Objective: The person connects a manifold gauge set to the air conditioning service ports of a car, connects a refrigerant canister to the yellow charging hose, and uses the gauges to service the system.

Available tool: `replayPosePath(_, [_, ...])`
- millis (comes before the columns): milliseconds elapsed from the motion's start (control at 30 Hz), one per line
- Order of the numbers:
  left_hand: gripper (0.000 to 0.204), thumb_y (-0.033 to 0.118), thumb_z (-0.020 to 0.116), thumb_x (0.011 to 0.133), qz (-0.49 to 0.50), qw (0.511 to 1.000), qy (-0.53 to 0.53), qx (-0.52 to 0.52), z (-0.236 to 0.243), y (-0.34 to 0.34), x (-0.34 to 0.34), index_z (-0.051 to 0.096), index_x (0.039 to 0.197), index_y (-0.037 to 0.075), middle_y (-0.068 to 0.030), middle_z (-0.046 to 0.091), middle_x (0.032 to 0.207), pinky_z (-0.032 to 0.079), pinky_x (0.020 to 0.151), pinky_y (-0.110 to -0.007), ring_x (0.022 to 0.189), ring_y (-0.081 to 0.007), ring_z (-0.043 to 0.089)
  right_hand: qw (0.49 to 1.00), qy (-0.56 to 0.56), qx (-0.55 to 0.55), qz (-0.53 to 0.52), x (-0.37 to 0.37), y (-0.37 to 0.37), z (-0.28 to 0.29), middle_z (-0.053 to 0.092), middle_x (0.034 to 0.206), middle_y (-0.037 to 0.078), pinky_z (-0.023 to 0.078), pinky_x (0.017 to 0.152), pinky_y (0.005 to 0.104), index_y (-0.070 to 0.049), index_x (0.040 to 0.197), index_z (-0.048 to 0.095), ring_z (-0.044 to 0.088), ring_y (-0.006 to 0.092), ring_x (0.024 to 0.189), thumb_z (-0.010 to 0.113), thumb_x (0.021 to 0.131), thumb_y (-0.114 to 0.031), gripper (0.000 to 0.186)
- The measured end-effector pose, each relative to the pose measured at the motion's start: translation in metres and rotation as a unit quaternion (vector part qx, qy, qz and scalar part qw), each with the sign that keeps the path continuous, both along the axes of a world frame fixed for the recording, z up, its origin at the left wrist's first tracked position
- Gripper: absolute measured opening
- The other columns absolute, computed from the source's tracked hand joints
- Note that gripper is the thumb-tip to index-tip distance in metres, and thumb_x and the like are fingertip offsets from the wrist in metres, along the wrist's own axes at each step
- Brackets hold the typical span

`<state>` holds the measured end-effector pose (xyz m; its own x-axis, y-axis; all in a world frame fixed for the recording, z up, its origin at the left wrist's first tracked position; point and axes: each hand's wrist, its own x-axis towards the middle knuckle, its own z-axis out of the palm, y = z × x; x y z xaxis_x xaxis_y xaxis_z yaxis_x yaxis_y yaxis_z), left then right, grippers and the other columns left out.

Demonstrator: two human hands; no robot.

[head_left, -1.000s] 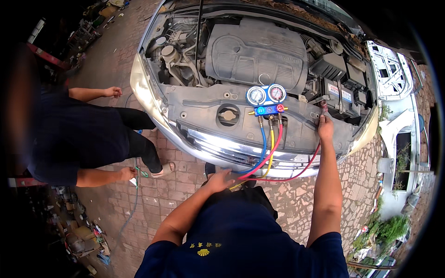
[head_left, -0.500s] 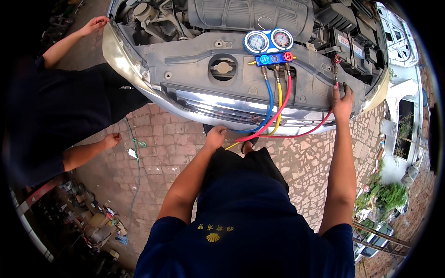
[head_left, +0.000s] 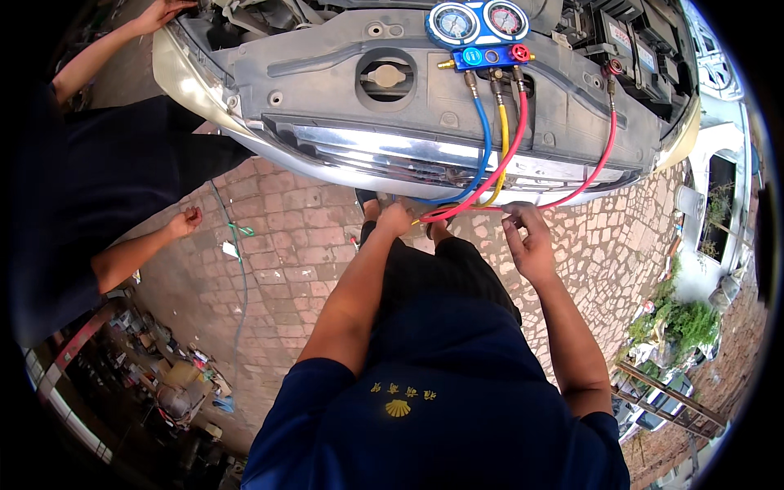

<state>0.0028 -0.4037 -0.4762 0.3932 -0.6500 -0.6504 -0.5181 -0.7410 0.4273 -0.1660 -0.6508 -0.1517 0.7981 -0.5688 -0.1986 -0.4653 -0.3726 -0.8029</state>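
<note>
A manifold gauge set (head_left: 480, 33) with two round dials and a blue valve body rests on the panel at the car's front. Blue (head_left: 487, 135), yellow (head_left: 504, 139) and red (head_left: 520, 126) hoses hang from it over the bumper. My left hand (head_left: 397, 219) is closed around the gathered hoses below the bumper; its fingertips are partly hidden. Another stretch of red hose (head_left: 608, 147) runs up to a red-topped coupler (head_left: 613, 68) at the right of the engine bay. My right hand (head_left: 532, 245) has thumb and fingers apart, close beside the lower red hose.
At left stands another person, one hand (head_left: 167, 12) on the fender edge and the other (head_left: 186, 222) hanging low. A battery (head_left: 625, 45) sits in the bay. A thin green cord (head_left: 237, 237) lies on the paving (head_left: 286, 269); clutter (head_left: 175, 384) lies at lower left.
My right hand has left the upright red hose by the coupler and come down and left toward the gathered hoses. My left hand has shifted slightly up in view. The view has tilted lower.
</note>
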Motion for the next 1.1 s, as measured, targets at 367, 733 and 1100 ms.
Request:
replayPosePath(367, [0.046,0.039,0.064,0.094,0.208,0.969,0.122,-0.048,-0.014,-0.030,-0.042,0.070,0.125,0.006,-0.0279,0.071,0.119,0.053,0.100,-0.054,0.114,-0.0456,0.067,0.997,0.053,0.048,0.022,-0.014,0.031,0.009,0.069,0.107,0.015,0.056,0.079,0.0343,0.000,0.110,0.070,0.069,0.0256,0.087,0.066,0.096,-0.002,0.015])
replayPosePath(733, [0.027,0.029,0.072,0.098,0.431,0.854,-0.001,-0.290,0.162,0.076,0.012,0.067,0.092,0.003,-0.0084,0.066,0.075,0.053,0.070,-0.038,0.067,-0.0302,0.063,0.923,-0.176,-0.084,0.332,0.124,0.110,0.059,0.068,0.117,0.013,0.052,0.099,0.0453,-0.008,0.115,0.072,0.067,0.0337,0.106,0.075,0.090,-0.023,0.030])
replayPosePath(1100, [0.048,0.011,0.056,0.089,0.729,0.159,0.431,-0.508,0.328,0.111,0.078,0.044,0.134,-0.001,-0.0306,0.057,0.136,0.054,0.102,-0.046,0.121,-0.0372,0.061,0.892,-0.138,-0.100,0.419,0.172,0.115,0.122,0.063,0.064,0.009,0.049,0.067,0.0449,-0.014,0.086,0.073,0.064,0.0323,0.067,0.075,0.091,-0.041,0.027])
